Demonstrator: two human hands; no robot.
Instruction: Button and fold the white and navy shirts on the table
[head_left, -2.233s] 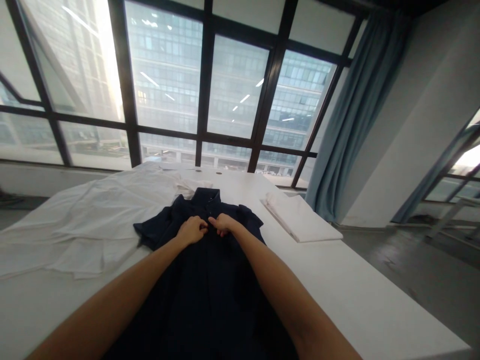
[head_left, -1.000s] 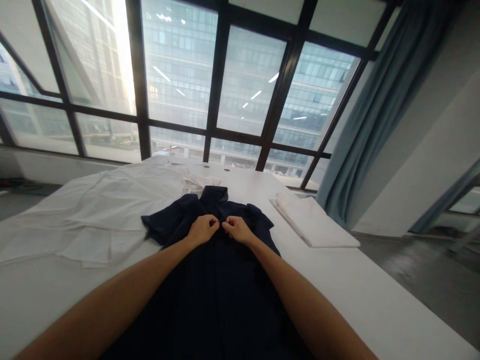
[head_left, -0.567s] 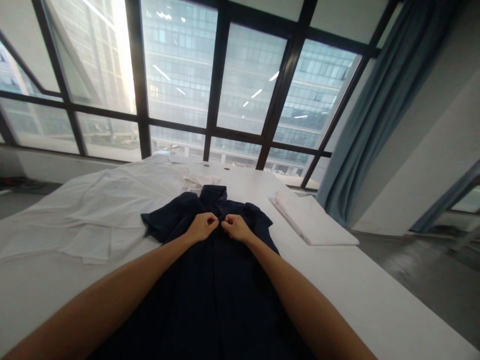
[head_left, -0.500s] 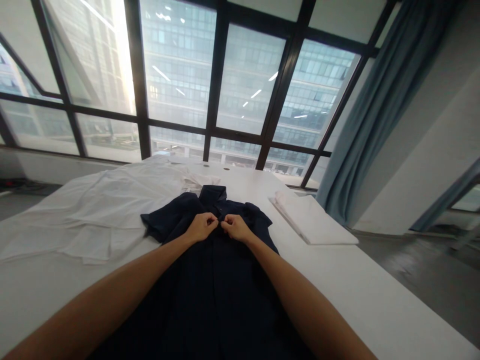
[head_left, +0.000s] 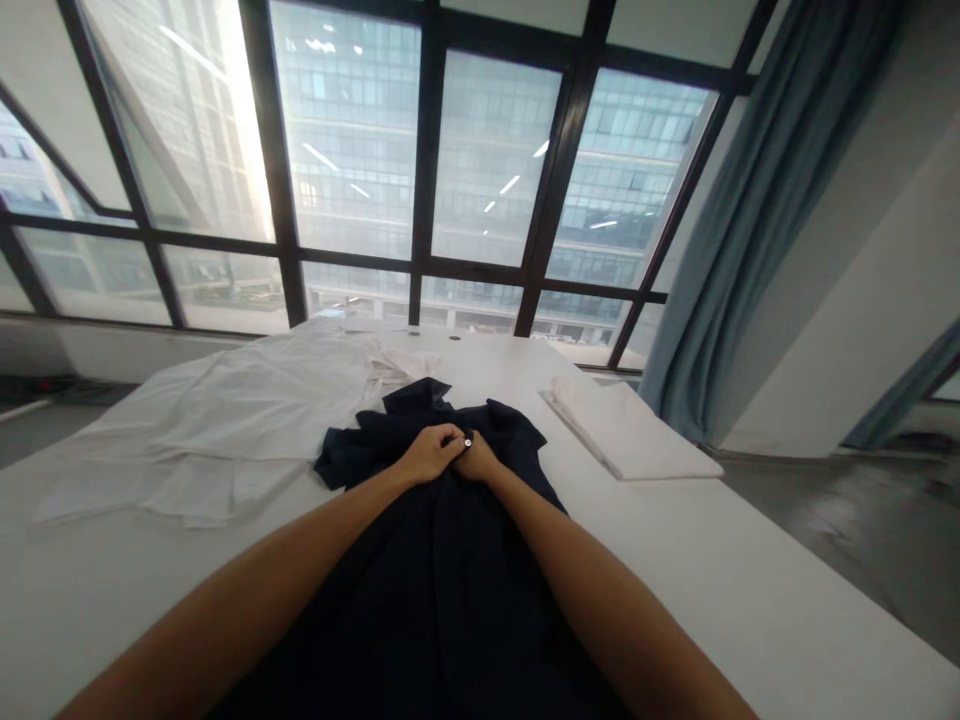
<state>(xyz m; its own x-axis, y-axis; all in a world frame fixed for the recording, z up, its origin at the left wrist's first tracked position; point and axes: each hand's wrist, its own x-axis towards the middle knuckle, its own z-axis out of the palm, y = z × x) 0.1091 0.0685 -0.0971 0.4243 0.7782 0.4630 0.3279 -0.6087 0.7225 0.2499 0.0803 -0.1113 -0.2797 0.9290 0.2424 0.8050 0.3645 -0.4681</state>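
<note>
Now both hands are closing together on the dark shirt's front.

Left hand (head_left: 429,455) and right hand (head_left: 475,462), slightly apart before, are touching, fingers pinching a button (head_left: 468,441) and placket of the navy shirt (head_left: 442,560) lying on the white table (head_left: 750,590); the shirt's shoulder has bunched inward.

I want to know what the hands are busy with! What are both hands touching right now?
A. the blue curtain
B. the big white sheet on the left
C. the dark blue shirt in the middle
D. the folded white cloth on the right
C: the left hand and right hand meet on the front of the dark blue shirt, just below its collar, pinching the fabric there.
</note>
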